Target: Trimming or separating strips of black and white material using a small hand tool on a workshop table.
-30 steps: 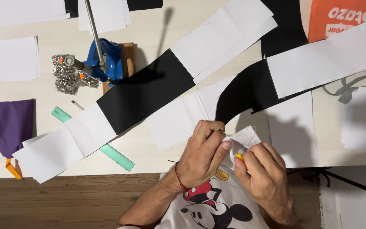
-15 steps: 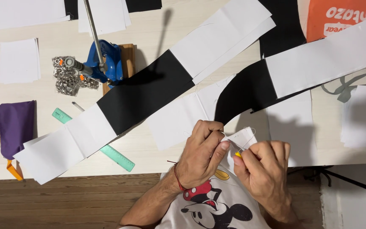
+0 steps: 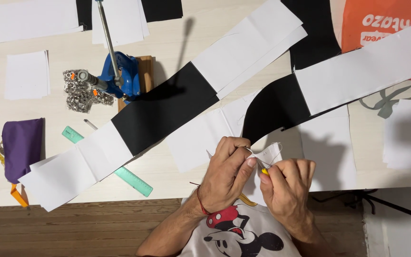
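Both hands meet at the near edge of the table, the left hand pinched shut on a small white fabric piece and the right hand clamped on a yellow-handled tool touching that piece. Far left, a heap of metal eyelets lies loose beside a blue press. A purple pouch sits at the left edge, its contents hidden.

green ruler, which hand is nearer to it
Left. The left hand works at the table's near edge, a short way right of the green ruler. The right hand is farther right, beyond the left hand, both pinching a small white fabric piece.
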